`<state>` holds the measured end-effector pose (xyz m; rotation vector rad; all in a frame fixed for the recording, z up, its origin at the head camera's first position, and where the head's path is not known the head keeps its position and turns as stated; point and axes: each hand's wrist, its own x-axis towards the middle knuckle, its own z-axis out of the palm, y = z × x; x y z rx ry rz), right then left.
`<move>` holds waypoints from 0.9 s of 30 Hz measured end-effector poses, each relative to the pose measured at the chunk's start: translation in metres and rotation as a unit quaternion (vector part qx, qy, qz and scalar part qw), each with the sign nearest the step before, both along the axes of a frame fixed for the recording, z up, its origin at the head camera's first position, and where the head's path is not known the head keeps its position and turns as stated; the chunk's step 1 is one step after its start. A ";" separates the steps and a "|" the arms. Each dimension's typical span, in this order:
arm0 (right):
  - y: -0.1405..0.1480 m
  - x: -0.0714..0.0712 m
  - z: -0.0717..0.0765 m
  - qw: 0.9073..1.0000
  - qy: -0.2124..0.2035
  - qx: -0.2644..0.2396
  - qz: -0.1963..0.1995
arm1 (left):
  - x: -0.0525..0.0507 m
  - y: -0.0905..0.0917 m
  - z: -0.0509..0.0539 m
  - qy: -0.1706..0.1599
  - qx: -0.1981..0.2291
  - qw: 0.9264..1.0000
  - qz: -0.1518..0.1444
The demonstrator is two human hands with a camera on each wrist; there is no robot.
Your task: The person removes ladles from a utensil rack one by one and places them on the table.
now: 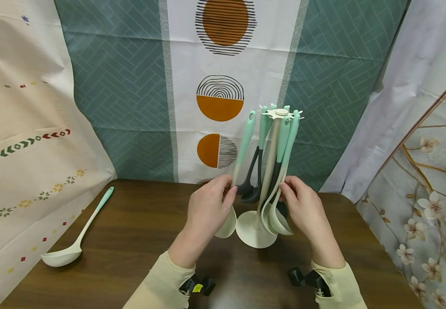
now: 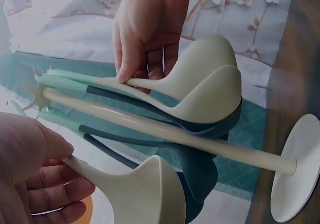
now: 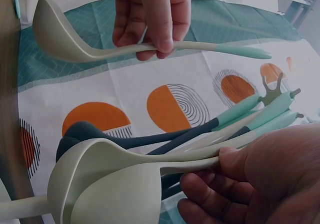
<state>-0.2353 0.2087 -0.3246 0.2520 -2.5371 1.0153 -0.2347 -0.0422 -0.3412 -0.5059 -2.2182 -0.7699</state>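
While one ladle (image 1: 227,225) is pinched by the left hand (image 1: 210,204) just beside the rack (image 1: 255,238), a second ladle (image 1: 280,223) is pinched by the right hand (image 1: 304,205) at the rack's other side; a third ladle (image 1: 63,257) is laid on the table (image 1: 141,240).

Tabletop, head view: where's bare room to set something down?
Widest: tabletop between the lone ladle and left hand. Also bare: right of the right hand, out to the edge. Crowded: around the stand, with hanging utensils and both hands close in.
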 end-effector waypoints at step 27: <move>0.000 0.000 0.000 1.000 0.001 -0.002 0.002 | -0.002 -0.055 -0.019 -0.027 -0.045 0.998 0.037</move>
